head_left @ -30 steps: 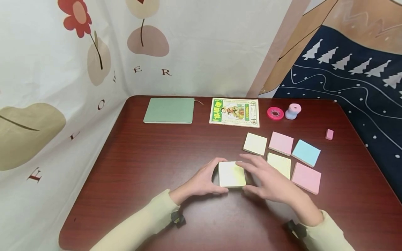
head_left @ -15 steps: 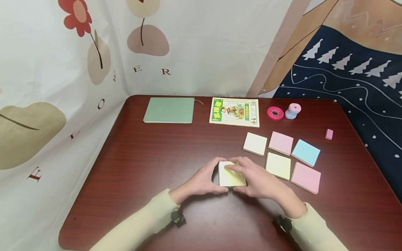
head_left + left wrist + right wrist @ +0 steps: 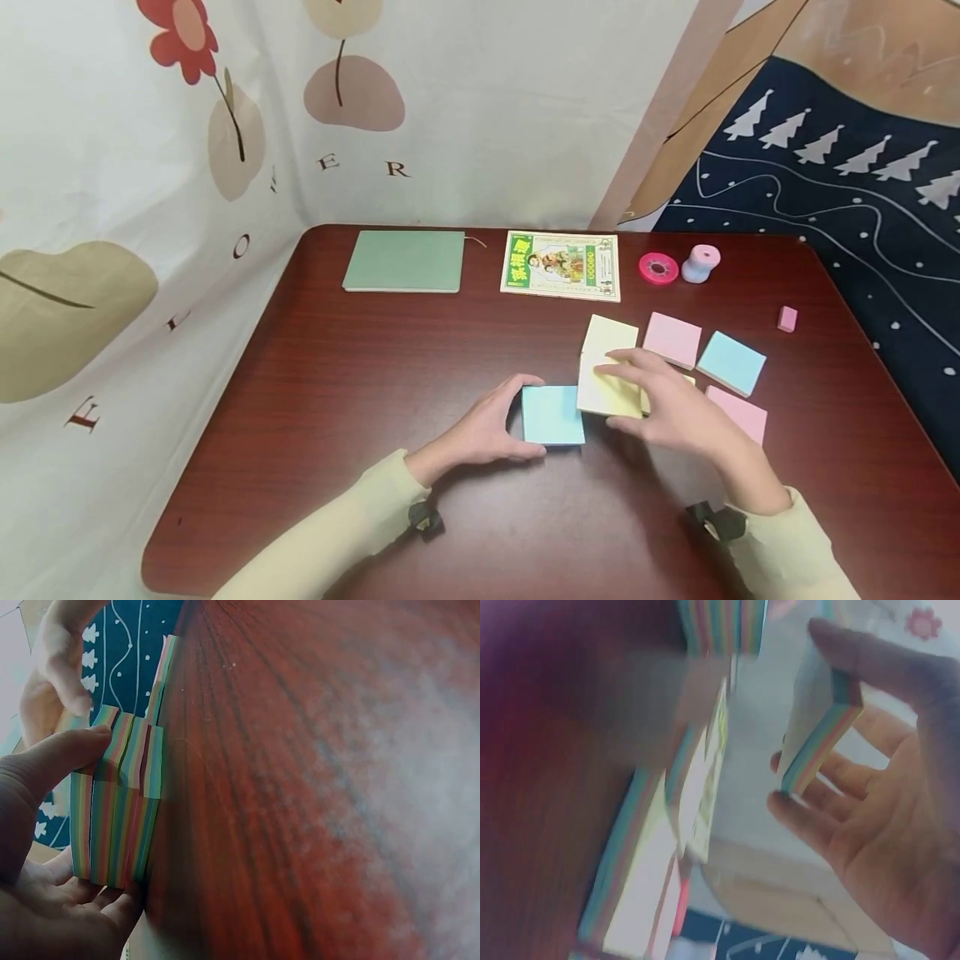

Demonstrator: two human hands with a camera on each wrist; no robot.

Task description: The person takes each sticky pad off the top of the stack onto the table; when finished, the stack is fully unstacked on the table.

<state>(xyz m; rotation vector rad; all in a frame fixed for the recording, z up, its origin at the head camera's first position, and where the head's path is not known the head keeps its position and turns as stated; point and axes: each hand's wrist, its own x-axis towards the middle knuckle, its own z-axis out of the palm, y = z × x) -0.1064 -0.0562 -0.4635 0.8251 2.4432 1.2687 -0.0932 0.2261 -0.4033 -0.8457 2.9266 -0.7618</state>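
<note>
My left hand (image 3: 486, 432) grips a stack of sticky note pads (image 3: 552, 415) with a blue one on top; thumb and fingers hold opposite sides. The left wrist view shows the striped edges of several pads (image 3: 116, 817) in that stack. My right hand (image 3: 675, 408) pinches a pale yellow sticky note pad (image 3: 609, 387) just right of the stack. In the right wrist view that pad (image 3: 821, 742) sits between thumb and fingertips, off the table. It overlaps a cream pad (image 3: 611, 332) behind it, and the hand mostly hides another yellow pad on the table.
Right of the hands lie a pink pad (image 3: 672, 340), a blue pad (image 3: 731, 362) and another pink pad (image 3: 741, 412). Along the back are a green notebook (image 3: 405, 262), an illustrated booklet (image 3: 561, 265), a pink ring (image 3: 658, 268) and a spool-shaped item (image 3: 701, 263). A small pink block (image 3: 787, 318) is far right.
My right hand came in over the stack, took hold of the top yellow pad and carried it off to the right. A blue pad now shows on top. The left hand stayed put.
</note>
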